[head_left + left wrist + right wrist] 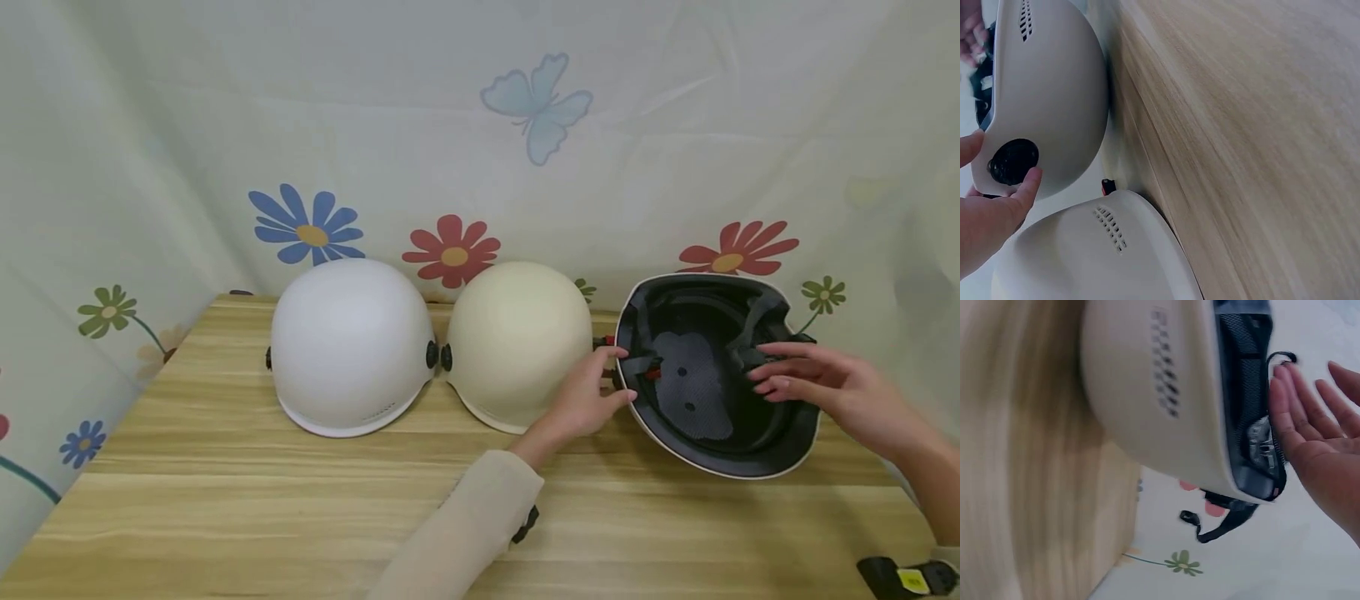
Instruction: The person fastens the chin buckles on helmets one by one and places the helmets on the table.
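On the right of the table in the head view, a helmet (720, 450) lies upturned, its black lining and straps facing up. My left hand (583, 396) grips its left rim, fingers at the edge and by the round black side knob (1015, 161). Over the opening's right side is my right hand (821, 383), fingers loosely extended beside a black strap (750, 333). In the right wrist view those fingers (1310, 415) lie along the lining, with a small strap loop at their tips. A cream helmet (517, 333) sits dome up just left of my left hand.
A white helmet (348, 350) stands dome up at the left, its side knob close to the cream one's. All rest on a wooden table (262, 525). Behind it hangs a pale curtain (645, 150) printed with flowers and a butterfly.
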